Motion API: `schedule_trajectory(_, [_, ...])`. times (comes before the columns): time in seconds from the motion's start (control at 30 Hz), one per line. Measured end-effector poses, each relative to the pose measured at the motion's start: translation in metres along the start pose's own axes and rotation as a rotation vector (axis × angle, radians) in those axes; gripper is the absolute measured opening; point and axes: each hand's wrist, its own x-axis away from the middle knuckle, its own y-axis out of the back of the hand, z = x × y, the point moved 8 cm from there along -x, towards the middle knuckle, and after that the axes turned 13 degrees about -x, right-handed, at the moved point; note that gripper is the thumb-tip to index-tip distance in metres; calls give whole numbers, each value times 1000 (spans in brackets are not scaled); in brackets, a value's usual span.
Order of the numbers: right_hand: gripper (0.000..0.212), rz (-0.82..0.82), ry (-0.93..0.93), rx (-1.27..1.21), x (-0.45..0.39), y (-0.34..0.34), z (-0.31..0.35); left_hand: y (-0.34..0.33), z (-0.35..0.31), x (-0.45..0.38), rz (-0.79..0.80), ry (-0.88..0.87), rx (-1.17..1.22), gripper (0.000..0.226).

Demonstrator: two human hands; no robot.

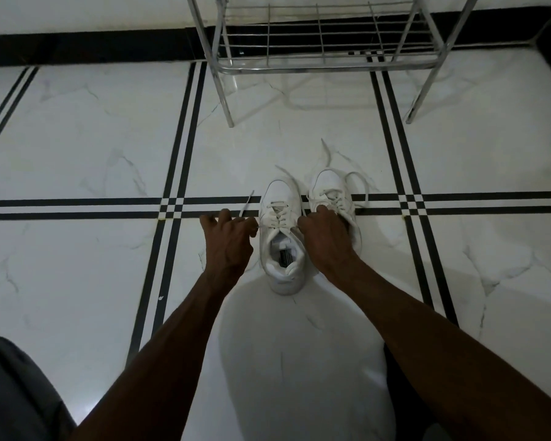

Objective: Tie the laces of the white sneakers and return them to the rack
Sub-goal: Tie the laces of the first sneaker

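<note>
A: Nearest the camera?
B: Grey cloth over a knee (16, 393) at the lower left corner. Two bare forearms reaching forward over the white marble-look tiled floor with black double stripes (86, 148).

A: And the left hand (228, 241)?
B: Just left of the nearer shoe, fingers curled, pinching a thin white lace end (246, 205). Lace pulled out sideways, tip lying across the black stripes.

A: The right hand (323, 232)?
B: Between the two shoes, lying partly over the farther one. Fingers curled at the lace on the right side of the nearer shoe; seemingly gripping it, though hidden under the knuckles, so not fully certain.

A: Position of the shoes?
B: Left white leather sneaker (282, 237) standing upright on the floor between both hands, toe pointing away, opening facing the camera, a dark label visible inside. Laces crossed through the eyelets, not knotted. Right white leather sneaker (330, 192) just beside it, slightly farther out, toe also pointing away. Loose white laces (357, 186) trailing in loops on the tiles around its toe.

A: Farther back?
B: Chrome tubular shoe rack with a wire-grid shelf (318, 46), well apart from the sneakers, standing against the black skirting strip (86, 47) at the foot of a white wall.
</note>
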Motion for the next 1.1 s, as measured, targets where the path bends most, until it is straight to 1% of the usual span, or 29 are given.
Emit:
schedule_trajectory(0.07, [16, 53, -31, -7, -1, -3, -2, -1, 0, 1, 40, 50, 40, 42])
schedule_trajectory(0.1, [11, 83, -56, -36, -3, -3, -3, -3, 0, 1, 56, 68, 54, 44])
schedule_trajectory(0.17, [7, 34, -76, -44, -5, -2, -8, -4, 2, 2, 62, 81, 66, 45])
schedule_trajectory(0.27, [10, 16, -57, 2, -4, -8, -8, -5, 4, 4, 52, 78, 79, 46])
schedule_trajectory(0.33, [8, -9, -39, -72, -5, -3, -6, -10, 5, 4, 76, 95, 106, 46])
schedule_trajectory(0.37, [10, -10, -67, -101, -8, -4, -11, -14, 5, 3, 104, 116, 137, 45])
schedule_trajectory(0.43, [14, 44, -96, -139, -13, -5, -20, -21, 7, 1, 182, 174, 262, 34])
schedule_trajectory(0.47, [15, 64, -85, -189, -15, -4, -21, -22, 7, -1, 232, 190, 396, 29])
schedule_trajectory(0.53, [16, 129, -77, -318, -20, 1, -21, -25, 6, -4, 392, 209, 727, 26])
schedule_trajectory(0.57, [19, 168, -128, -404, -23, 4, -24, -23, 7, -4, 453, 224, 855, 26])
schedule_trajectory(0.6, [25, 214, -225, -509, -25, 9, -27, -19, 10, -4, 487, 244, 955, 28])
schedule_trajectory(0.63, [31, 252, -328, -633, -26, 10, -31, -16, 14, -5, 500, 276, 1038, 30])
schedule_trajectory(0.67, [35, 256, -406, -756, -29, 11, -34, -11, 18, -7, 488, 313, 1132, 30])
schedule_trajectory(0.73, [38, 156, -499, -1028, -36, 14, -37, 0, 21, -17, 424, 349, 1286, 36])
schedule_trajectory(0.77, [38, 104, -535, -1181, -37, 14, -37, 3, 20, -22, 408, 354, 1321, 41])
schedule_trajectory(0.83, [36, 51, -577, -1432, -36, 10, -33, 10, 11, -29, 397, 349, 1369, 44])
schedule_trajectory(0.9, [32, 30, -592, -1555, -32, 5, -27, 16, 2, -33, 375, 346, 1419, 41])
schedule_trajectory(1.0, [33, 18, -576, -1606, -30, -1, -24, 13, -7, -32, 360, 352, 1467, 34])
schedule_trajectory(1.1, [29, 77, -520, -1528, -30, -10, -23, 4, -13, -29, 357, 360, 1448, 32])
